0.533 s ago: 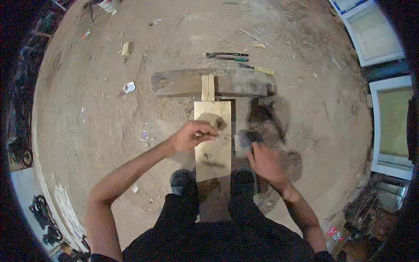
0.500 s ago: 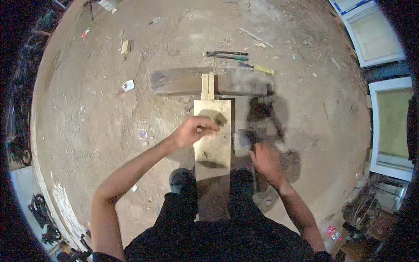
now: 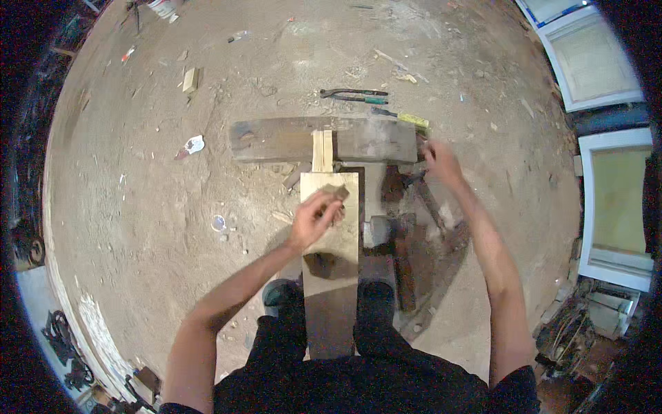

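Observation:
My left hand [image 3: 318,219] is over the pale wooden board [image 3: 331,276] that lies lengthwise between my feet. Its fingers are curled into a pinch, and whatever they hold is too small or hidden to name. My right hand [image 3: 443,164] is stretched forward beside the right end of a weathered wooden beam [image 3: 276,140]. Motion blurs its fingers. Just below it lies a dark hammer-like tool [image 3: 415,179]. Beside the board's right edge rests a tool with a pale blocky head [image 3: 378,232] and a dark handle.
Two narrow light wood strips [image 3: 322,150] lie across the beam beyond the board. Farther away are long-handled pincers [image 3: 355,95] and a yellow-handled tool [image 3: 412,121]. A small wood block [image 3: 191,80] lies at far left. White-framed panels [image 3: 616,207] stand along the right side.
My right hand has moved forward from beside the pale-headed tool to the beam's right end. My left hand stays over the board, its fingers still curled.

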`<state>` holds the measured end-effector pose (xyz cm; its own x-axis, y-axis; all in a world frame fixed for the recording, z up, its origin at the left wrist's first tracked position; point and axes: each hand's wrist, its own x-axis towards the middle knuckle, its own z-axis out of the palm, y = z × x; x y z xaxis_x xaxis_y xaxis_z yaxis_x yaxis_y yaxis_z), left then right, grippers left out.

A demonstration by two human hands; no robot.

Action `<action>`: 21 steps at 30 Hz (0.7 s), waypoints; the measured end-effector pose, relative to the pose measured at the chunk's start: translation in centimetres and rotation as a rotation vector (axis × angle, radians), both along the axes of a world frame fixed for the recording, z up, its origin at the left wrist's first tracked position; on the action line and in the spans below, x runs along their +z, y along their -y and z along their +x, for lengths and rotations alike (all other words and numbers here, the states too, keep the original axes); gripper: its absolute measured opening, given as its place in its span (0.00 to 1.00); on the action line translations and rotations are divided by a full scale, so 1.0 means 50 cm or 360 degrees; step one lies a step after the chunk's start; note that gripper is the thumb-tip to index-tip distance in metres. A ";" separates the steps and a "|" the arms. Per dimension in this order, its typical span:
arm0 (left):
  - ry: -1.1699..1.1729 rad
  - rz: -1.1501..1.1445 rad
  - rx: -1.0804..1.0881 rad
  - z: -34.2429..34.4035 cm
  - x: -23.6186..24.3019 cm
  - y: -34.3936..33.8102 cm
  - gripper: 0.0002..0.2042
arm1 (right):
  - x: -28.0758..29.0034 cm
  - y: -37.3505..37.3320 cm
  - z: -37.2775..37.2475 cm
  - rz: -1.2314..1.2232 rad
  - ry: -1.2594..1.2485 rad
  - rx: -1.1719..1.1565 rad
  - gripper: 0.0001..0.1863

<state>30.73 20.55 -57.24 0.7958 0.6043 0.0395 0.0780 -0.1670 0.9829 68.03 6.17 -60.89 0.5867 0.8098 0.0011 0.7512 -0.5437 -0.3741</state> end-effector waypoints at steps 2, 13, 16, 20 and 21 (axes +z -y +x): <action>0.0086 0.0175 -0.0043 0.006 -0.046 0.023 0.08 | 0.001 -0.067 0.070 -0.0071 0.0040 0.0121 0.10; 0.0063 0.0404 -0.0289 0.004 -0.048 0.028 0.11 | -0.016 -0.274 0.137 -0.0322 -0.0244 0.0377 0.10; 0.0075 0.0438 -0.0303 0.004 -0.042 0.031 0.11 | -0.025 -0.310 0.133 -0.0510 -0.0387 0.0501 0.13; 0.0071 0.0475 -0.0288 0.005 -0.061 0.031 0.10 | -0.065 -0.351 0.119 -0.0835 -0.0386 0.0458 0.15; 0.0041 0.0452 -0.0304 0.001 -0.067 0.032 0.10 | -0.079 -0.357 0.112 -0.0869 -0.0380 0.0449 0.15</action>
